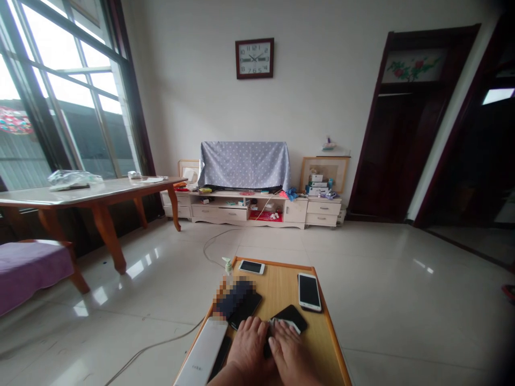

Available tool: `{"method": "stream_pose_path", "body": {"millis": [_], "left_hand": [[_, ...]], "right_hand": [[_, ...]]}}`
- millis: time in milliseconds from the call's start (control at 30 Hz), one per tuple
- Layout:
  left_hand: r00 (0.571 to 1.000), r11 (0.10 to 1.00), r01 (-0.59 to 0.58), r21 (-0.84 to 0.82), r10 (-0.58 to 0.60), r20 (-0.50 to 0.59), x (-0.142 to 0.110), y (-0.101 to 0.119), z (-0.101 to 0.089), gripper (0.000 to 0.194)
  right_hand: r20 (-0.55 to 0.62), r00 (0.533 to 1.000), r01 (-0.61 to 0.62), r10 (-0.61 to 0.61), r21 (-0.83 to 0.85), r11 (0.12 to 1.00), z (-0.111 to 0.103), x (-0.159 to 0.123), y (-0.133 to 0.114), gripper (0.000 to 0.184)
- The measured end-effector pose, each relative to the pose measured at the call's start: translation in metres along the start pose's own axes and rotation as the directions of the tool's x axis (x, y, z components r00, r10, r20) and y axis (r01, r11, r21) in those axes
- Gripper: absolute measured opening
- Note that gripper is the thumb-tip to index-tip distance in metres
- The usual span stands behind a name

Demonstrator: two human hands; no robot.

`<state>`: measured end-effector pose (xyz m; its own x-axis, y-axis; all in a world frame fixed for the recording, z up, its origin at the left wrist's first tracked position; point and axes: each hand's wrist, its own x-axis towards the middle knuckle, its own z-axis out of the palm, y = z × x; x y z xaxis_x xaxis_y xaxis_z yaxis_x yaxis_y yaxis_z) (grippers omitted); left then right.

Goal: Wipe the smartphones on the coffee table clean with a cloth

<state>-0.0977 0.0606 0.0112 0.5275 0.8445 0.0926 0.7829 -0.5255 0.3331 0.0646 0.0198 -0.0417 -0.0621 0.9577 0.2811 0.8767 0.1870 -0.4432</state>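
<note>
My left hand (250,339) rests palm down near the front of the small wooden table, fingers together and bent over the near side of a black phone (290,313). Close beside it, my right hand (288,344) presses a white cloth (295,325) onto that phone, fingertips on the fabric. Most of the cloth and the phone's near part are hidden under my hands. To the left lie another dark phone (250,310) and a long white box (204,351) with a dark device (220,358) along its side.
On the wooden table (277,273) are a white phone (309,292) at right, another white phone (251,267) at the far edge and a pump bottle (228,266). A pixelated dark item lies at left. A cable (161,343) crosses the floor. Beyond stands a low cabinet (295,212).
</note>
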Motion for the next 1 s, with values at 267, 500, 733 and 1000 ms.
{"method": "stream_pose_path", "body": {"millis": [267,500,733,1000], "left_hand": [[1.000,0.999,0.007,0.037,-0.008,0.020,0.001,0.000,-0.003,0.047],[1.000,1.000,-0.015,0.018,0.016,-0.017,0.000,-0.001,-0.002,0.048],[1.000,1.000,-0.020,0.023,0.020,-0.003,0.002,0.000,-0.003,0.042],[0.998,0.998,-0.057,-0.006,0.057,-0.008,0.003,0.000,-0.007,0.046]], "right_hand": [[-0.018,0.997,-0.081,0.080,-0.064,0.995,0.006,-0.004,0.002,0.052],[-0.114,0.983,-0.145,0.143,-0.011,0.989,0.003,-0.005,0.017,0.052],[-0.140,0.972,-0.189,0.189,0.012,0.982,0.026,-0.006,0.007,0.055],[-0.281,0.906,-0.313,0.317,0.059,0.948,0.014,0.013,0.017,0.059]]}}
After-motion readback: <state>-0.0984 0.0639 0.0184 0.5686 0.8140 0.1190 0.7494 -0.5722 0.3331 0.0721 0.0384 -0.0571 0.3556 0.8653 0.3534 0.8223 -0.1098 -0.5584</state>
